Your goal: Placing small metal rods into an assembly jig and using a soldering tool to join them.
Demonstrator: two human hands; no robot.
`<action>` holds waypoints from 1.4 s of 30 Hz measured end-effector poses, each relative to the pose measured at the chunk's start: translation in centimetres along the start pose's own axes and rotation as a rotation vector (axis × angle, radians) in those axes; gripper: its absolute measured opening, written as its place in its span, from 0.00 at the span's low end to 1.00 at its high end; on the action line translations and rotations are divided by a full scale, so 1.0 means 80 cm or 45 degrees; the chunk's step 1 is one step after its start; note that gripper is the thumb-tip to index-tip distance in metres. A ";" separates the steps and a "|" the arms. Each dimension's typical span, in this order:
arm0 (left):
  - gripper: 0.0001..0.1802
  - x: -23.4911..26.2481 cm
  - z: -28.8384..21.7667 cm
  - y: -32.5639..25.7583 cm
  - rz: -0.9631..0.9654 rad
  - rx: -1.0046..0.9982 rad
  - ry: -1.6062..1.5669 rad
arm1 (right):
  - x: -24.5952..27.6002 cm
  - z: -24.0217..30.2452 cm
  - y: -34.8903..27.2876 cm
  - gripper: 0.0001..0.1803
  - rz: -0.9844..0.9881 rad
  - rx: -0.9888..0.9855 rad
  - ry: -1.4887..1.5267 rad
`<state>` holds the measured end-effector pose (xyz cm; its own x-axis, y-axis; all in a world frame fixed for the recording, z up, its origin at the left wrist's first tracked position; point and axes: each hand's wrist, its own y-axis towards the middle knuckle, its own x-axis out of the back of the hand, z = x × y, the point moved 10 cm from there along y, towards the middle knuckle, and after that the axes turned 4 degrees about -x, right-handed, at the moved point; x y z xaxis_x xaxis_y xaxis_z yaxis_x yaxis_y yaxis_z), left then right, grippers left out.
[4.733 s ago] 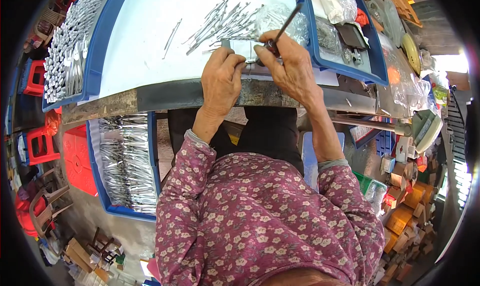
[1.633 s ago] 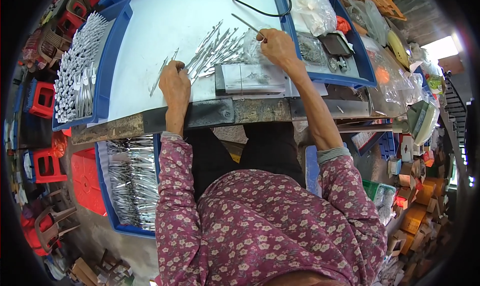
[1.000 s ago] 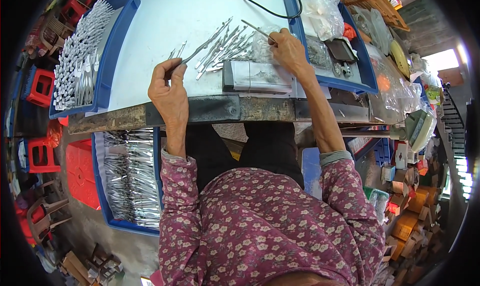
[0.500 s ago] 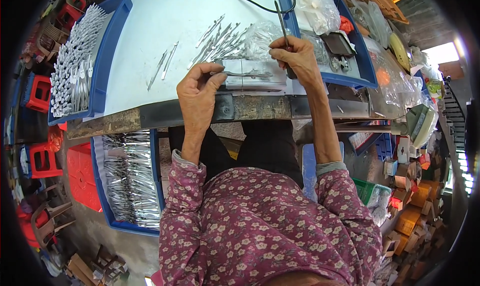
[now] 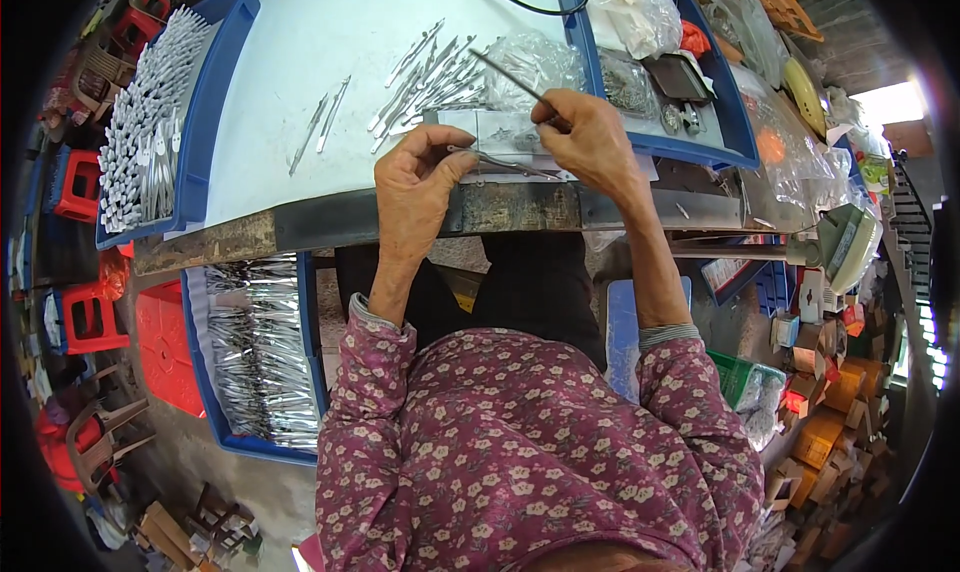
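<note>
My left hand, near the table's front edge, pinches one end of a slender metal piece between thumb and fingertips. The piece slants to the right over the edge; its exact kind cannot be made out. To the right, my right hand is closed round a long, thin, dark rod-like tool, whose tip points up and to the left. Part of the tool is hidden in the fist. Beyond the hands are a pile of slim silvery metal pieces and a clear plastic bag.
A blue tray of upright metal pieces stands at left; another blue tray of metal strips is below the table. At right, a blue tray holds bags and small parts. A black cable loop lies at the far side.
The metal piece in my left hand has come nearer and tilted down to the right. The tool in my right hand has swung from nearly upright to pointing left.
</note>
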<state>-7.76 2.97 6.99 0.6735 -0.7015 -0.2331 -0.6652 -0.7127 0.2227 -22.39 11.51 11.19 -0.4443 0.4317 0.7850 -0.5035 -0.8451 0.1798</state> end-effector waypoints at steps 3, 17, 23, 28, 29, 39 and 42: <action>0.07 0.001 0.003 -0.002 0.001 -0.001 0.000 | -0.013 0.003 0.003 0.07 0.031 0.020 0.032; 0.07 0.017 0.007 -0.008 -0.060 0.025 0.011 | -0.043 -0.005 0.007 0.10 0.116 -0.080 0.271; 0.07 0.020 0.010 -0.009 -0.085 0.045 -0.056 | -0.043 0.018 -0.004 0.10 0.243 -0.080 0.384; 0.07 0.019 0.009 -0.009 -0.072 0.041 -0.081 | -0.049 0.025 -0.013 0.11 0.329 -0.100 0.519; 0.07 0.020 0.009 -0.009 -0.078 0.039 -0.085 | -0.044 0.028 -0.014 0.12 0.264 -0.010 0.458; 0.08 0.021 0.013 -0.011 -0.070 0.053 -0.147 | -0.008 0.097 -0.045 0.10 -0.036 0.494 0.149; 0.08 0.019 0.009 -0.010 -0.071 0.003 -0.195 | -0.007 0.106 -0.053 0.11 -0.083 0.593 -0.037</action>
<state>-6.43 2.44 5.74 0.6525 -0.6518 -0.3865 -0.6292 -0.7503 0.2030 -13.70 12.21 14.97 -0.3985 0.4850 0.7784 -0.1404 -0.8710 0.4708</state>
